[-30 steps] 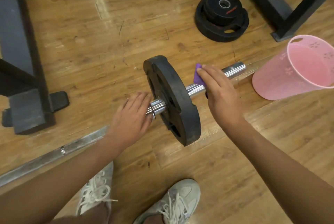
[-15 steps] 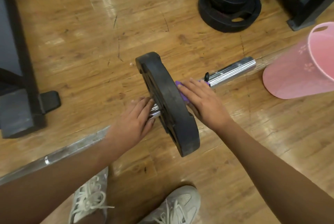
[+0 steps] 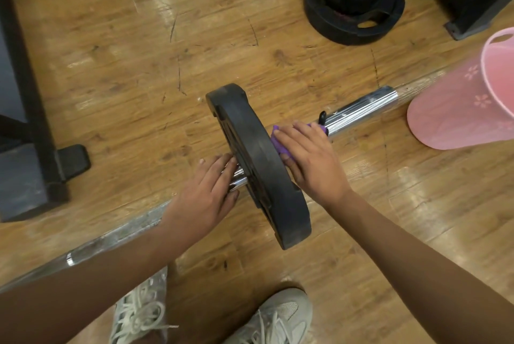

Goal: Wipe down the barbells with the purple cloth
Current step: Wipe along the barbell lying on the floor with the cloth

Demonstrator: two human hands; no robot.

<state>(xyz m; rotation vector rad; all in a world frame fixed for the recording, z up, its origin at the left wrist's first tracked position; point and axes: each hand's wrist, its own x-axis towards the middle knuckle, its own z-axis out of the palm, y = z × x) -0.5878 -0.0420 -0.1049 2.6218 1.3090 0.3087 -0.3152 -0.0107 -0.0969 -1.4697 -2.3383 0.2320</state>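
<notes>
The long steel barbell [image 3: 361, 110] lies on the worn wooden floor [image 3: 111, 65], with a black rubber weight plate [image 3: 258, 160] standing on edge on its chrome sleeve; the small purple cloth [image 3: 279, 146] sits on that sleeve just outside the plate, touching it; the right hand [image 3: 314, 163] lies over the cloth, fingers [image 3: 303, 128] straight and close together, pressing rather than curling round; the left hand [image 3: 205, 193] rests on the bar just inside the plate, fingers [image 3: 219, 165] straight and together, tips at the plate; the bar is likely heavy, stiff and apt to roll, so steadying it near the plate suits; the chrome looks slick and the cloth soft and limp, best wrapped round the sleeve under the palm; a black clip [image 3: 322, 117] jutting beside the cloth could snag it
</notes>
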